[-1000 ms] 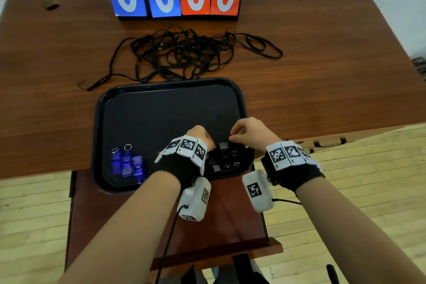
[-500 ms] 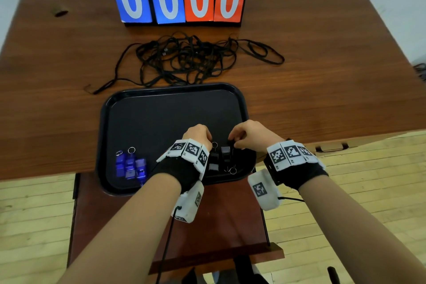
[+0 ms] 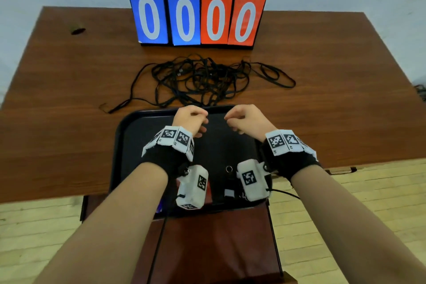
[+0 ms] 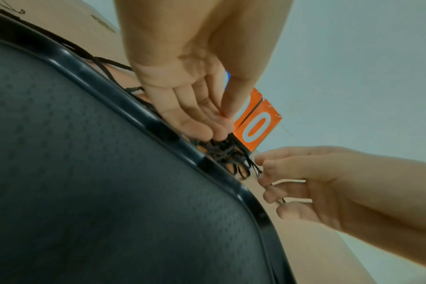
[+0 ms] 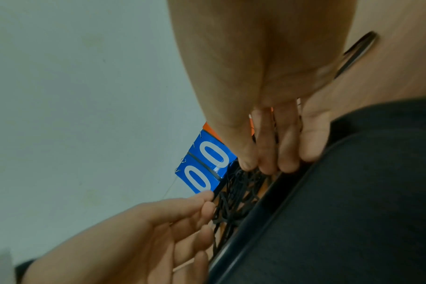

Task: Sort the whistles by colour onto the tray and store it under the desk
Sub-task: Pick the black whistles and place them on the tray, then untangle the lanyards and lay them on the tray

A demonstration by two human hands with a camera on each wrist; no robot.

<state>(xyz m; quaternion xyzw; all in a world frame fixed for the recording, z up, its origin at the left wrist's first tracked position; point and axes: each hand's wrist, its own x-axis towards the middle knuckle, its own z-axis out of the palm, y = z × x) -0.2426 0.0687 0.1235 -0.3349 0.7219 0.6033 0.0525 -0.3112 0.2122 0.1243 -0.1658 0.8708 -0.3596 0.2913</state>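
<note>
Both grips, left hand [image 3: 192, 120] and right hand [image 3: 247, 120], hang loosely curled and empty above the tray's [image 3: 119, 145] far rim, near the cords [image 3: 207, 80], likely reaching for them.

We count one black tray [image 3: 122, 145] beneath our fingers and two hands over its far rim, the left hand [image 3: 190, 120] and the right hand [image 3: 247, 120]. Beyond our fingertips lies one tangle of black cords [image 3: 202, 80], then one scoreboard [image 3: 196, 14] with four cards: two blue, two orange. The whistles are mostly hidden, so we cannot count them.
</note>
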